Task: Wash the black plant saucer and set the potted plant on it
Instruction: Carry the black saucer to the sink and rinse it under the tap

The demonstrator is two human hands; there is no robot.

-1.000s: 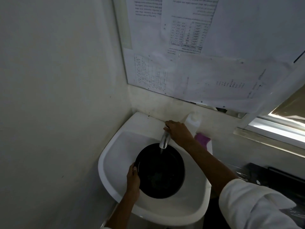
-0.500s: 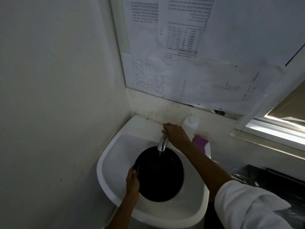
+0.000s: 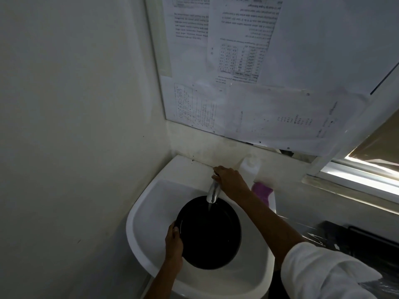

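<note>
Holding the black saucer [image 3: 209, 234] by its left edge, the left hand [image 3: 173, 240] has its fingers curled round the rim, with the thumb on top. The saucer is round and dark. It is inside the white sink [image 3: 133, 229] and fills most of the bowl to the right of the left hand. I cannot tell if it rests on the bottom of the sink.

The right hand [image 3: 230, 180] is up past the saucer, at the back of the sink. Its fingers are bent over the top of the shiny tap [image 3: 213, 192] and hold it. The top of the tap is hidden under the hand. The spout pokes out below the right hand and points down at the far edge of the saucer. A thin line of water [image 3: 209, 207] runs from the spout onto the saucer.

Just to the right of the right hand stands a white bottle [image 3: 250, 167], close to the back wall. Beside the right wrist is a purple thing [image 3: 261, 190] on the sink edge; I cannot tell what it is. The right arm wears a white sleeve [image 3: 319, 272] near the elbow.

High above the right hand, many papers [image 3: 237, 83] with print hang on the wall. Far to the right of the right hand is a bright window [image 3: 356, 175]. To the left of both hands is a plain pale wall [image 3: 75, 126].
</note>
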